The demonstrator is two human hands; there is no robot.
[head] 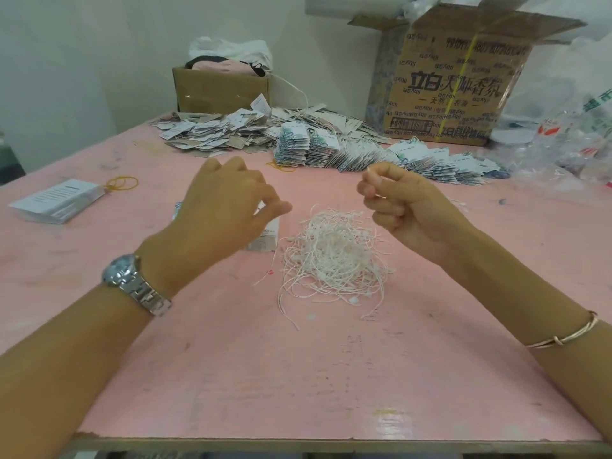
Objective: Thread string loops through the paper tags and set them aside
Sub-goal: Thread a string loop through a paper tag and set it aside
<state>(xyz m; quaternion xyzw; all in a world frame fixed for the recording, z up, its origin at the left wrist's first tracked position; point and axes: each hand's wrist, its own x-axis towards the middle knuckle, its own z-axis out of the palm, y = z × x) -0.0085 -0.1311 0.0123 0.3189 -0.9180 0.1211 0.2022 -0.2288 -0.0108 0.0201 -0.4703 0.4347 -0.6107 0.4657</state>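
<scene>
Pink worktable (298,376) is sitting against a white wall (66,61) with cardboard boxes (457,87) at the back. A big heap of tags (231,130), strung ones by the look of it, is piling up beyond both hands. The hands are hovering apart. The left hand (218,207) is hanging with loosely curled fingers, gripping nothing I can see, right above a small stack of tags (266,236). The right hand (404,207) is curling tight and pinching what looks like a thin string (370,169) between thumb and forefinger. The tangle of string loops (334,256) is lying between the hands, a bit nearer the person. What I'm worrying about: that string is so thin it could be slipping out of the pinch, or dragging half the tangle along if it's snagging. The left hand could also be lifting two tags instead of one.
</scene>
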